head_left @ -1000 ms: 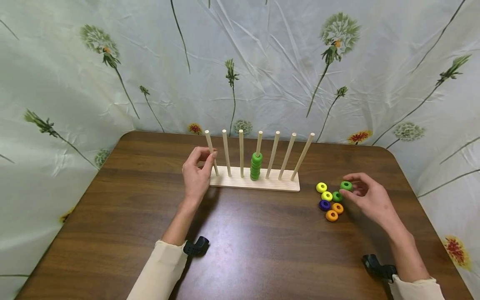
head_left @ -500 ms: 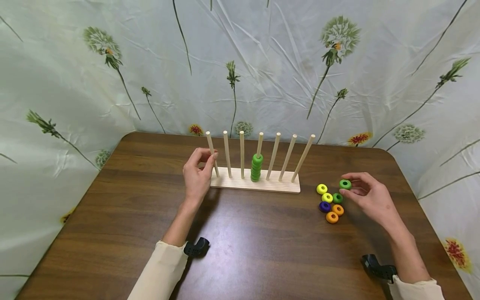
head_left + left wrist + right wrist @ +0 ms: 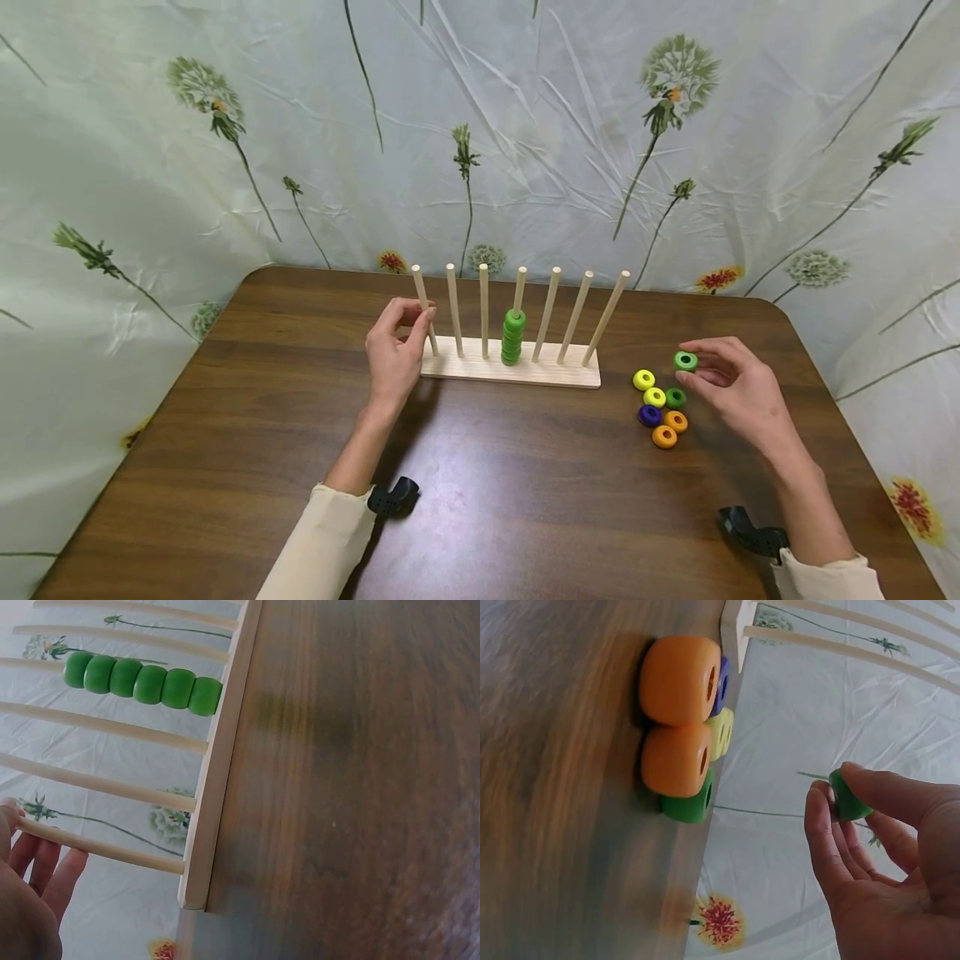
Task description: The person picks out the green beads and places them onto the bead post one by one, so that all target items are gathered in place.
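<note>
My left hand [image 3: 395,354] pinches the leftmost wooden peg [image 3: 112,851] of a pale rack between thumb and fingers. The rack's flat base [image 3: 480,369] carries several upright pegs, and the middle one bears a stack of green beads [image 3: 146,681]. Over at the right, my right hand [image 3: 738,387] holds a loose green bead [image 3: 849,796] between thumb and fingertips, raised above the table with its hole showing. Just below that hand lies another green bead [image 3: 676,398], beside yellow beads [image 3: 654,397], a dark blue bead [image 3: 650,416] and orange beads [image 3: 676,681].
The brown wooden table [image 3: 487,500] has rounded far corners. Directly behind it hangs a pale cloth [image 3: 315,125] printed with dandelions. A black wrist camera [image 3: 393,497] sits at the left sleeve, another [image 3: 750,533] at the right.
My right hand has lifted the green bead slightly and carried it a little left, away from the green bead on the table. My left hand has stayed on the peg.
</note>
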A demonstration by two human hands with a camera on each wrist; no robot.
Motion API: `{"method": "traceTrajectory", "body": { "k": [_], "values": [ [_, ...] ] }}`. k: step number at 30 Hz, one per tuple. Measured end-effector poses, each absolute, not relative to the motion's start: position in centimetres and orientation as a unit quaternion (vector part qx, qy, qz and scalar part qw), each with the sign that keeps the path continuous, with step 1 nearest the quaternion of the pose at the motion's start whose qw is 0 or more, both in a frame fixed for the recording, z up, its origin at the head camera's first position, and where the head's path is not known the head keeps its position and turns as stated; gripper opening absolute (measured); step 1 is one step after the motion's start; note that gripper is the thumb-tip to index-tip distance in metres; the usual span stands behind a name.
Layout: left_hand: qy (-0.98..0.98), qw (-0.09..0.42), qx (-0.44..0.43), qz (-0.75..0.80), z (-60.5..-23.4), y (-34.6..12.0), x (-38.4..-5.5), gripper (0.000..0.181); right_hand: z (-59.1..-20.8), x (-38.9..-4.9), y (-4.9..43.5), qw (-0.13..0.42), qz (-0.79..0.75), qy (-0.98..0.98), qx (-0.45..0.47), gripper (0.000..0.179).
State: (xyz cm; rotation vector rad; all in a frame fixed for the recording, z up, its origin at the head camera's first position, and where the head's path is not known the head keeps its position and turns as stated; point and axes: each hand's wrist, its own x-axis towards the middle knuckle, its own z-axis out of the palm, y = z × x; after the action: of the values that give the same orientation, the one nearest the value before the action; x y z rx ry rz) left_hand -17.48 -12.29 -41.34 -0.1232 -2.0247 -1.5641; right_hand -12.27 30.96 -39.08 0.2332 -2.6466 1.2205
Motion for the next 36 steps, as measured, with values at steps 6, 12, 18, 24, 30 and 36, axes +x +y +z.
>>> {"method": "traceTrajectory", "body": {
  "k": [6,12,18,24,30,36],
  "values": [
    [-0.753,0.292,-0.047,-0.588,-41.3,-12.2,-17.5,0.013,-38.9,-12.6,30.4,0.132,0.415,-0.895,0.098,0.04],
    [-0.752,0.287,-0.048,-0.591,-41.2,-12.3,-17.5,0.013,-38.5,-12.7,29.6,0.14,0.421,-0.888,0.121,0.044],
    [-0.754,0.287,-0.045,-0.589,-41.1,-12.3,-17.4,0.013,-38.2,-12.8,28.7,0.126,0.445,-0.878,0.12,0.043],
    [-0.756,0.287,-0.046,-0.586,-41.1,-12.4,-17.4,0.014,-38.0,-12.9,28.1,0.14,0.433,-0.882,0.125,0.043],
    [-0.758,0.291,-0.046,-0.582,-41.2,-12.4,-17.5,0.013,-37.9,-13.0,27.4,0.148,0.433,-0.878,0.138,0.042],
    [-0.758,0.287,-0.047,-0.583,-41.3,-12.3,-17.5,0.013,-37.8,-12.9,26.7,0.149,0.43,-0.879,0.144,0.044]
  ]
}}
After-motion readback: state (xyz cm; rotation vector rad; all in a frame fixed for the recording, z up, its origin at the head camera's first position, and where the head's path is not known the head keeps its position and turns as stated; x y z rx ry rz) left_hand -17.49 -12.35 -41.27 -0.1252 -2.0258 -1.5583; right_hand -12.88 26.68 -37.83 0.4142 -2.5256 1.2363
